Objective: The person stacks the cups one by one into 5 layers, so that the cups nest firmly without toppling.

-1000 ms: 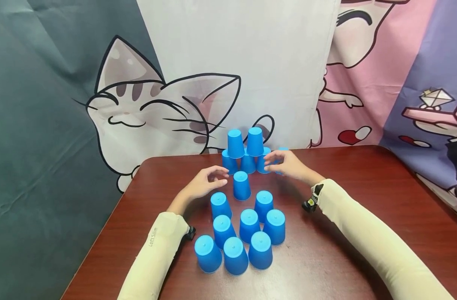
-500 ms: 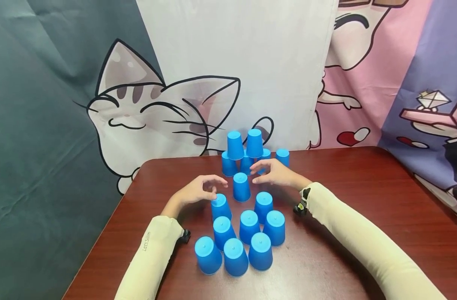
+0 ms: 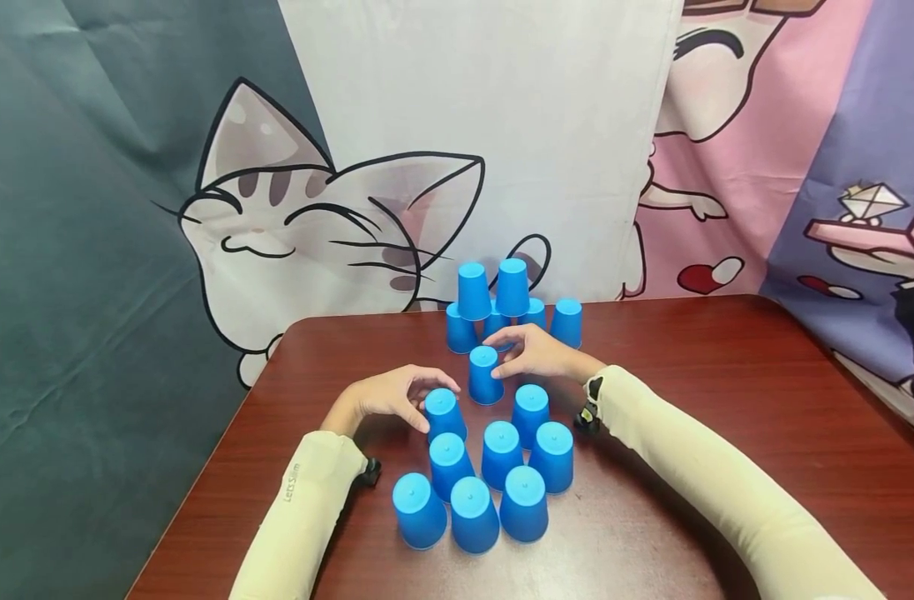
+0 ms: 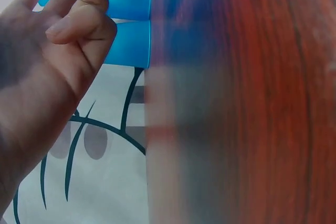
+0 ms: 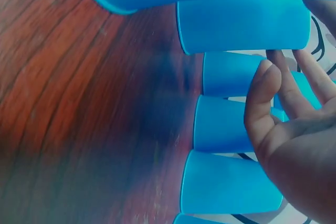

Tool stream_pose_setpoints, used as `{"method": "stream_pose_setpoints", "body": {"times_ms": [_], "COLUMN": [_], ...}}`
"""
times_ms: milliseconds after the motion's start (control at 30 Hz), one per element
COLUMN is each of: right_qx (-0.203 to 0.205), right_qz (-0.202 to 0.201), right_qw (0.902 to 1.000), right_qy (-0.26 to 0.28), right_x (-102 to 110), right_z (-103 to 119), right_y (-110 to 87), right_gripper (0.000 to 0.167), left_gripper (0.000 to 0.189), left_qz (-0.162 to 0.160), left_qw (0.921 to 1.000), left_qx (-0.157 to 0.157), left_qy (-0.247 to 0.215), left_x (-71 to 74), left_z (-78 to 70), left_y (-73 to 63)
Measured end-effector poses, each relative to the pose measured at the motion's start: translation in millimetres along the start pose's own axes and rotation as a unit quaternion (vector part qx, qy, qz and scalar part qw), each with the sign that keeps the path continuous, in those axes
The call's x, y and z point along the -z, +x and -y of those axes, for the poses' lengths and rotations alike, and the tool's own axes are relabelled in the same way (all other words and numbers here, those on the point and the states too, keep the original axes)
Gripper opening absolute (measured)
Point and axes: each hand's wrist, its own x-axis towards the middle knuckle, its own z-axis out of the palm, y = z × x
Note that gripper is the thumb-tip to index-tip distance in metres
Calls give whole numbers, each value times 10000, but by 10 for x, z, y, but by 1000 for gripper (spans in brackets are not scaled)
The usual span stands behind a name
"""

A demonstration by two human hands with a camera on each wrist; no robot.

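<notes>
Many blue plastic cups stand upside down on the table. In the head view my right hand [image 3: 535, 353] reaches around a single cup [image 3: 485, 385] in the middle, its thumb in front and fingers behind. The right wrist view shows that hand's thumb [image 5: 261, 95] apart from the nearest cup [image 5: 241, 24], with fingertips right at its side. My left hand [image 3: 389, 397] is beside the left cup [image 3: 443, 410] of the nearer group, thumb and fingers spread about it. In the left wrist view, the left hand [image 4: 58, 40] has bent fingers and overlaps far cups [image 4: 128, 43].
At the back, two cups [image 3: 473, 292] sit on top of a row of cups, with a lone cup [image 3: 566, 323] to the right. Several cups [image 3: 475, 518] stand close together in front. A cartoon backdrop [image 3: 397, 92] hangs behind the brown table [image 3: 666, 467].
The right hand has moved left and nearer, from beside the back row to the middle cup. The left hand has come down from beside the middle cup to the left cup. The cups stay put.
</notes>
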Motion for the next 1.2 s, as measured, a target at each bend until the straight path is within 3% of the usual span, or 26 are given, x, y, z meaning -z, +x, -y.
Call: {"method": "stream_pose_setpoints", "body": {"times_ms": [267,533,800,1000,1200], "right_qx": [-83,83,161,250,144], "right_qz": [-68,-92,-267,-532,-788], "right_qw": [9999,9999,9995,9983,9967], "right_qy": [32,-22,-42,28,145], "right_x": [-43,-36,23,108,170], "right_z": [13,-23,-62,-114,-163], "right_y": [39,26,-55,-145,-234], "right_gripper": [49,45,46,44,42], "left_gripper": [60,61,54,50,47], "left_qz": [-132,-818,-1851,-2405,-3077], "left_qw": [9994,9923,9733,9607,9418], "left_qx": [-26,-32,-202,-397,-511], "left_qy": [331,926,1346,1328,1254], "left_x": [-5,-6,-25,-60,-100], "left_z": [-9,-33,-23,-31,-59], "left_y": [12,52,129,216,305]}}
